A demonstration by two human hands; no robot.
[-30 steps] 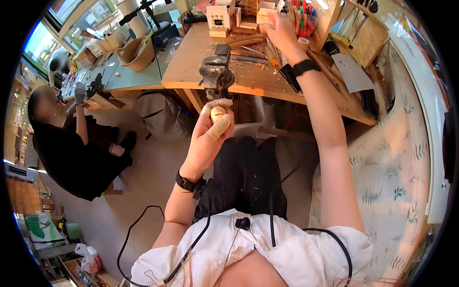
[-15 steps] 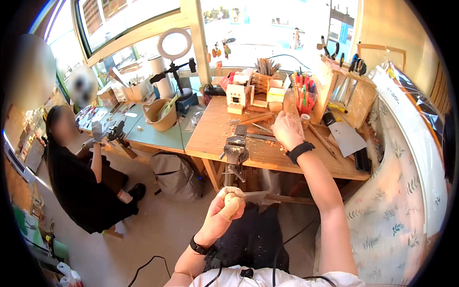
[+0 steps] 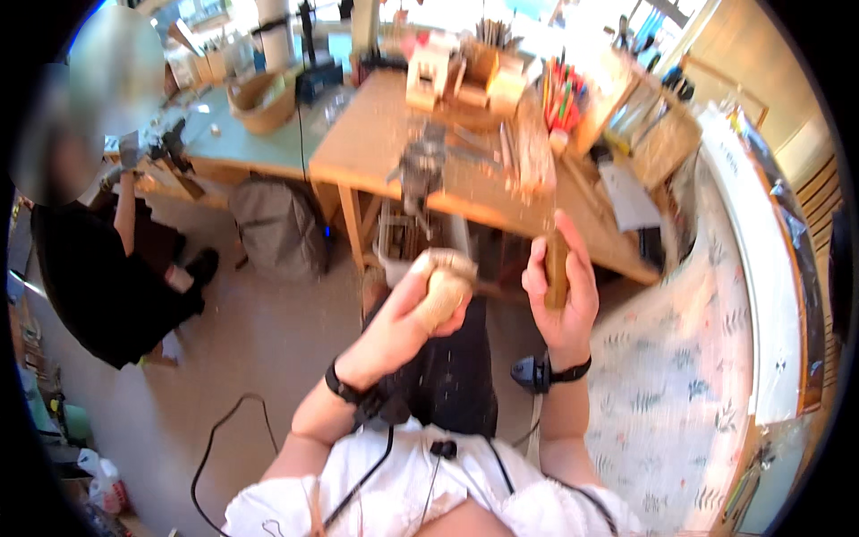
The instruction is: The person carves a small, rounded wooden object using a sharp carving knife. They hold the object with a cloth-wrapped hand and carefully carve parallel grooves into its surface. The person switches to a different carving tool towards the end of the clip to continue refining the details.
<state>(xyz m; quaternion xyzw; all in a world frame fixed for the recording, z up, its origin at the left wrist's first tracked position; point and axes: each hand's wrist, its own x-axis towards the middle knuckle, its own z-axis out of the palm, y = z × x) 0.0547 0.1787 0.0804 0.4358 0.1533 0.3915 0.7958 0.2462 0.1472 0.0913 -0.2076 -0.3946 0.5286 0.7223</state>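
My left hand (image 3: 407, 309) is closed around a pale, rounded, wood-coloured piece (image 3: 445, 300) in front of my lap. To its right, my right hand (image 3: 565, 295) is raised, its fingers around a tool with a brown wooden handle (image 3: 557, 268). The handle stands nearly upright against the palm; blur hides what its upper end looks like. The two hands are apart, both on the near side of the wooden workbench (image 3: 358, 143).
A metal vise (image 3: 420, 166) is clamped to the bench's front edge. Behind it stand a small wooden box structure (image 3: 429, 80) and pens (image 3: 562, 98). At left, a person in black (image 3: 98, 277) sits near a grey backpack (image 3: 282, 228). A patterned cloth (image 3: 680, 385) hangs at right.
My right hand has left the bench top and come back toward me, now holding the wooden-handled tool. My left hand, still around the pale piece, appears higher as the view has tilted down.
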